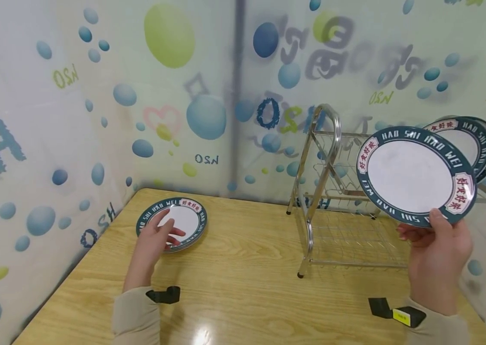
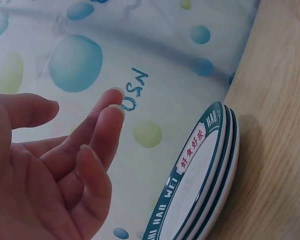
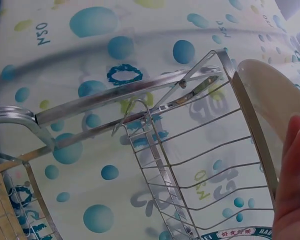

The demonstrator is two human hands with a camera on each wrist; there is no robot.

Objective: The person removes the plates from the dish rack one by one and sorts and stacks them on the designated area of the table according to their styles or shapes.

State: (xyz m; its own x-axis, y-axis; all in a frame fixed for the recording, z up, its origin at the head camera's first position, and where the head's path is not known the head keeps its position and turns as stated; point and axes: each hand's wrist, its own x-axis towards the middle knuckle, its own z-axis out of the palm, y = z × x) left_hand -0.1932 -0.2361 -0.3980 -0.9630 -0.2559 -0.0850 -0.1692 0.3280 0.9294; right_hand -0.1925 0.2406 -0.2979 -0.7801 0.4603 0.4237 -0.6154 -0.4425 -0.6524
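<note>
My right hand [image 1: 441, 249] holds up a round plate [image 1: 411, 175] by its lower edge, thumb on the face and fingers behind. The plate is white with a dark green lettered rim and red characters. It is raised in front of the metal dish rack [image 1: 309, 239]; in the right wrist view the plate's pale underside [image 3: 267, 85] shows beside the rack wires. At the left, my left hand [image 1: 154, 239] hovers by a small stack of matching plates [image 1: 188, 223] on the table. In the left wrist view its fingers are loosely bent, apart from the stack [image 2: 195, 190].
More matching plates [image 1: 484, 143] stand on the rack's upper tier, partly hidden behind the held plate. The wooden table [image 1: 234, 287] meets a wall sheet [image 1: 208, 177] printed with bubbles at the back and left.
</note>
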